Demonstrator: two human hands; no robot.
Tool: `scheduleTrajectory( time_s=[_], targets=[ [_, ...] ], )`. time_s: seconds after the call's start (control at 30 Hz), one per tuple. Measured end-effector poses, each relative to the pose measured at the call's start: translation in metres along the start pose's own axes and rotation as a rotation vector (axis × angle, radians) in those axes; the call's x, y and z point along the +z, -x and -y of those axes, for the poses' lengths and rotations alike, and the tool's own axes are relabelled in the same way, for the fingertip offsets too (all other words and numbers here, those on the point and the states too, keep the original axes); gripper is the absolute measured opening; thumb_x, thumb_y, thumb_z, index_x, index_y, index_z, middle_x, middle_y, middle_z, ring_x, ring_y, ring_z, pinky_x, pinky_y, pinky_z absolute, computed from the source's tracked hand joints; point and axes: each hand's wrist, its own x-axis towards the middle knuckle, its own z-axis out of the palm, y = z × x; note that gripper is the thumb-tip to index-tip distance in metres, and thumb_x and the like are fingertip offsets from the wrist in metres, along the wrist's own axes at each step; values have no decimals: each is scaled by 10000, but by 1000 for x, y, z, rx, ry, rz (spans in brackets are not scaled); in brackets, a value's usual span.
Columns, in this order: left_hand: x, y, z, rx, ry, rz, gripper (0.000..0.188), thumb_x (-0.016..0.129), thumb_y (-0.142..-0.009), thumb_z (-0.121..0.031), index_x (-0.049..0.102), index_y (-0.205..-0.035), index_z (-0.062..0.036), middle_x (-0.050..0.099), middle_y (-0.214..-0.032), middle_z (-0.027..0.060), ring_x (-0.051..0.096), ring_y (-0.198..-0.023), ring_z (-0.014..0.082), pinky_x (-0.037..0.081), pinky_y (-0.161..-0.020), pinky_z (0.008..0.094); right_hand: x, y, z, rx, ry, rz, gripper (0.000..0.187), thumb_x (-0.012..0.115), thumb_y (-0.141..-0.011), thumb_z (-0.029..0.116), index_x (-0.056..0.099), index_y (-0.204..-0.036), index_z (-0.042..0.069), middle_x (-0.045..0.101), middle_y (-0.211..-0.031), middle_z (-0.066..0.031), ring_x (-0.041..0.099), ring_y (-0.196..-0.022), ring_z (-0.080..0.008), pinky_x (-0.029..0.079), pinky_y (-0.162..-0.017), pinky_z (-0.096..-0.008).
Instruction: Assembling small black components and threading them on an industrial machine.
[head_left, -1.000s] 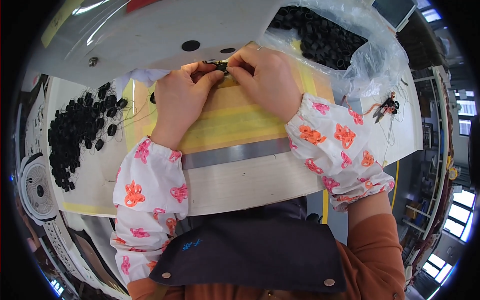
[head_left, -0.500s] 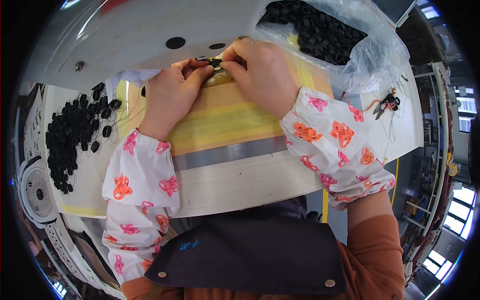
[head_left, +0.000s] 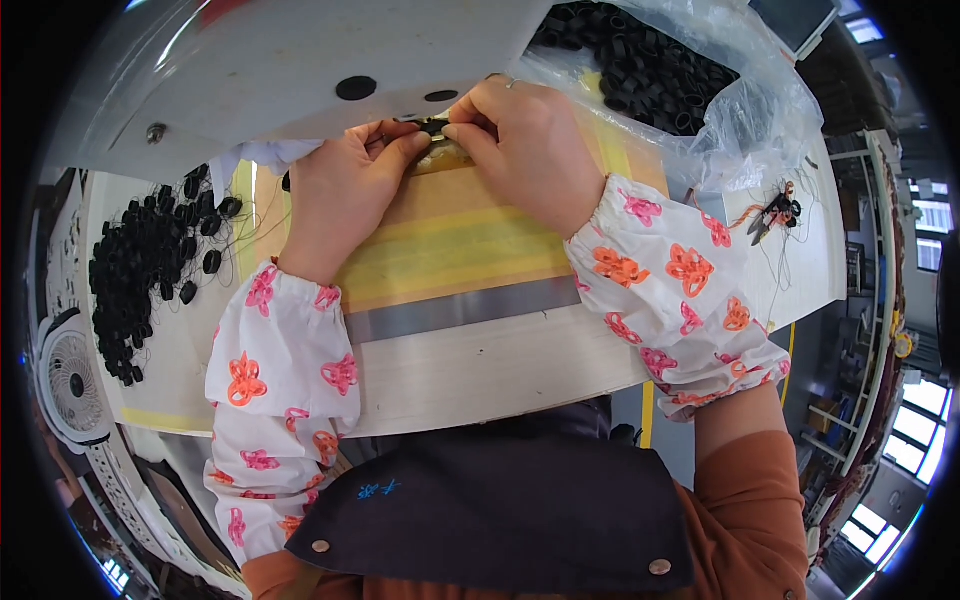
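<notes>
Left hand (head_left: 345, 190) and right hand (head_left: 535, 145) pinching a small black piece (head_left: 432, 127), pale table (head_left: 480, 378) with yellow tape (head_left: 450, 238) under them, white fan (head_left: 75, 385) far left of them, shelves (head_left: 832, 417) far right

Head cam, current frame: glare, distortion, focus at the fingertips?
Head view: windows at right blown out; bright glare streaks on the machine housing, upper left; front edge of the table bowed, corners black. Same head view: left hand and right hand reasonably sharp, but the dark piece between them is small, partly covered, focus hard to judge.
</notes>
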Motion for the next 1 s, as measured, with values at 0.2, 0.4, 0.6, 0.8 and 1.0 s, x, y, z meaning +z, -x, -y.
scheduleTrajectory(
  time_s=[0.2,0.4,0.6,0.8,1.0],
  targets=[
    [0,1,0,-33,-27,-2,251,599,-772,-238,629,-852,-2,628,-660,41,544,-564,68,411,-535,198,-2,0,3,94,65,34,113,651,-673,60,565,-682,-12,568,-606,-126,558,-530,-245,432,-491,-311],
    [-1,1,7,-37,-25,-18,266,603,-766,-259,630,-849,-8,625,-654,44,545,-559,76,414,-537,204,0,-3,7,68,115,61,130,653,-672,68,564,-681,-26,568,-599,-136,555,-524,-247,435,-496,-317],
    [1,0,8,-9,-49,-23,266,609,-760,-272,629,-839,-19,625,-648,26,547,-553,70,413,-529,205,-2,-1,2,114,41,48,147,653,-677,88,565,-674,-29,574,-611,-137,554,-525,-251,436,-498,-315],
    [2,-3,14,-21,11,-22,256,608,-758,-264,624,-832,-20,619,-637,14,538,-547,58,403,-522,196,0,-3,4,97,77,59,139,653,-679,85,558,-677,-16,573,-610,-118,553,-520,-237,428,-484,-304],
    [0,-2,2,-1,-27,-17,247,604,-757,-261,621,-814,-21,609,-619,12,527,-530,62,402,-524,200,-2,-2,0,117,62,54,153,650,-682,94,539,-659,-9,559,-575,-104,542,-505,-230,427,-481,-301]
  ],
)
